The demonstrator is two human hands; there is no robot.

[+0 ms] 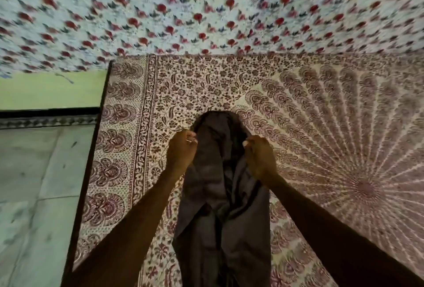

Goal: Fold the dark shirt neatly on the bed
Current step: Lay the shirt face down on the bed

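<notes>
Shirt (220,195): plain dark grey-brown. Bed cover (321,114): cream ground, maroon floral print, bordered edge, radiating feather-like mandala at right. Hanging cloth (206,6): pale blue-white with red flowers and dark leaves. Wall (50,91): light green. Floor (29,183): pale grey tiles.

The dark shirt (220,195) is a plain grey-brown garment bunched into a long, narrow, wrinkled strip. It runs lengthwise over the bed (321,114), its far end rounded and apparently raised off the patterned cover, its near end passing out of view below.
</notes>
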